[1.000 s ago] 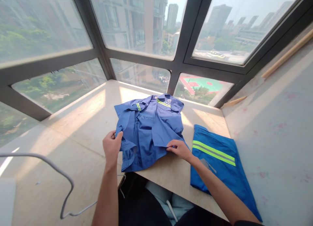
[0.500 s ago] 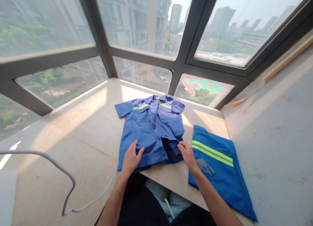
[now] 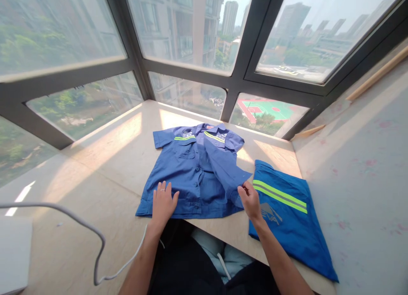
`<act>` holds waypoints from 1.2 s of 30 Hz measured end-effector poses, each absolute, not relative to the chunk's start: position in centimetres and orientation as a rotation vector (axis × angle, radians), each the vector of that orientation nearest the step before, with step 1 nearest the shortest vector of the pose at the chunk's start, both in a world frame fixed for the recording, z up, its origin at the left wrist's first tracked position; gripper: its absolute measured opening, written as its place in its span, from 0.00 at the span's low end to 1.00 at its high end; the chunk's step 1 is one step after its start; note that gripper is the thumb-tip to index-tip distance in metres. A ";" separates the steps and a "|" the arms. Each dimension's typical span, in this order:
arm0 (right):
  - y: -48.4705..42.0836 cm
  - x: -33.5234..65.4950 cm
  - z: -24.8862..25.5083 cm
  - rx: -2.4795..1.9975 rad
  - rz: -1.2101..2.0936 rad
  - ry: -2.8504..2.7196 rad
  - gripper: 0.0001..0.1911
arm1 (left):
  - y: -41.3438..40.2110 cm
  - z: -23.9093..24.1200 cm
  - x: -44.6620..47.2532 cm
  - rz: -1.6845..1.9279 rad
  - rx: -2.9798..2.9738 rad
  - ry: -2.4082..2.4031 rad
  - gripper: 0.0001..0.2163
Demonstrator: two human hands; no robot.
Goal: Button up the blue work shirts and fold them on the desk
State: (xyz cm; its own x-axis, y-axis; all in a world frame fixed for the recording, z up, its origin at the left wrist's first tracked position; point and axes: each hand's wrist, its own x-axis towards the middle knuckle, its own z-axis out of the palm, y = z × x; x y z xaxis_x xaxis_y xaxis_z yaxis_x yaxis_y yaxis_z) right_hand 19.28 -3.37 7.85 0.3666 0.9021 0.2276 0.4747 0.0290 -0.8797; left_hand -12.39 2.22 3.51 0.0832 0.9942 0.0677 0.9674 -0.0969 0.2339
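A blue short-sleeved work shirt (image 3: pixel 188 171) with yellow-green reflective strips lies front-up on the pale stone sill (image 3: pixel 105 159). My left hand (image 3: pixel 163 202) lies flat, fingers spread, on the shirt's lower left hem. My right hand (image 3: pixel 250 200) pinches the shirt's right front edge, which is folded and pulled out to the right. Just right of that hand lies a folded brighter blue garment (image 3: pixel 287 214) with two reflective bands.
A white cable (image 3: pixel 95 239) loops across the sill at the lower left, beside a white object (image 3: pixel 12 256) at the frame's edge. Dark-framed windows (image 3: pixel 232 82) close the sill's far side. A pale wall (image 3: pixel 360 167) rises on the right. My lap shows below the sill's edge.
The shirt has been spread wider and flatter. My left hand slid left along the hem and pressed flat. My right hand drew the right front panel outward to the right.
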 end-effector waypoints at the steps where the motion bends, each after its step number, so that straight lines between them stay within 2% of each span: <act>1: -3.6 18.8 8.1 -1.564 0.576 -1.415 0.11 | 1.8 3.9 -11.8 0.387 2.217 1.928 0.23; 3: -3.8 17.8 8.0 -1.478 0.685 -1.646 0.09 | 0.7 4.3 -10.4 0.484 2.199 1.738 0.22; 6: -3.6 16.4 6.8 -1.474 0.849 -1.645 0.08 | -1.2 4.2 -8.4 0.429 2.120 1.632 0.21; 9: -3.0 15.3 5.5 -1.543 0.978 -1.418 0.19 | -2.5 3.6 -7.1 0.313 2.083 1.702 0.23; 12: -2.2 14.3 5.0 -1.585 0.951 -1.263 0.27 | -3.0 3.2 -6.7 0.276 2.141 1.746 0.24; 17: -1.9 13.9 6.0 -1.711 0.749 -1.345 0.11 | -3.3 3.0 -6.9 0.307 2.250 1.689 0.17; 23: -3.6 14.4 7.9 -1.470 0.848 -1.223 0.17 | -3.6 2.4 -7.0 0.388 2.358 1.608 0.13; 29: -4.1 13.6 7.6 -1.389 0.912 -1.468 0.20 | -3.4 3.0 -6.3 0.491 2.290 1.589 0.16; 36: -3.3 11.6 4.9 -1.358 0.906 -1.513 0.12 | -4.0 4.6 -6.2 0.806 2.029 1.498 0.15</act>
